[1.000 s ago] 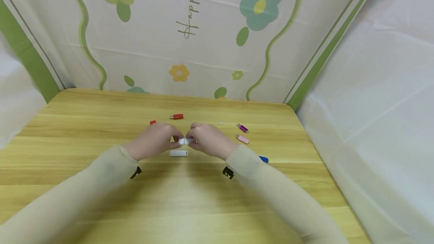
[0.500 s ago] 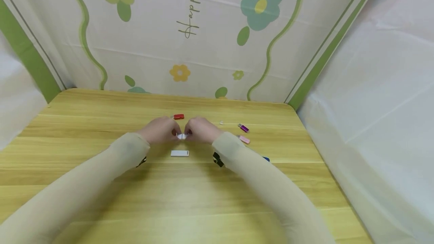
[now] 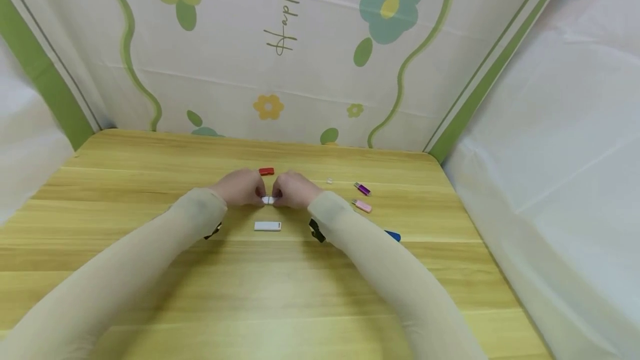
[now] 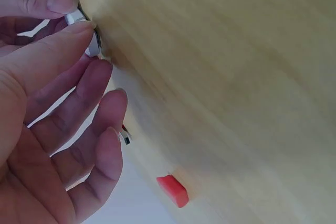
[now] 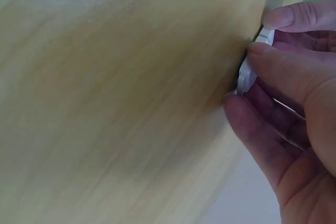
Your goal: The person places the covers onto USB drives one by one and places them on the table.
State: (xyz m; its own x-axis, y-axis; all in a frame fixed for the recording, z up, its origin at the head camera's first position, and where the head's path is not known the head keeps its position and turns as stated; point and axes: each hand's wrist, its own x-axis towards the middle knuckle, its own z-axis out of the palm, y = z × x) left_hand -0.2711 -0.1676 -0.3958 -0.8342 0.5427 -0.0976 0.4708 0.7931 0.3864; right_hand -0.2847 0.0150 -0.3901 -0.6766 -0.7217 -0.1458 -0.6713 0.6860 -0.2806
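Both hands pinch one white USB stick [image 3: 269, 200], which shows a seam across its middle. My left hand [image 3: 241, 188] holds its left end between thumb and fingers, and my right hand [image 3: 296, 190] has the right end. In the left wrist view the white stick [image 4: 93, 45] is partly covered by the fingertips. The right wrist view shows more of its side [image 5: 247, 77], low against the tabletop; whether it touches the wood I cannot tell. A second white USB stick [image 3: 267, 226] lies flat on the table, nearer me than the hands.
A red USB stick [image 3: 266, 171] lies beyond the hands. To the right are a small clear piece [image 3: 329, 181], a purple USB stick [image 3: 362, 189], a pink one [image 3: 362, 206] and a blue object [image 3: 393, 235], partly behind the sleeve. A red cap [image 4: 173, 190] lies on the left.
Both hands have moved a little away from me and lower with the white USB stick, and its halves remain gripped end to end. The other things lie where they were.
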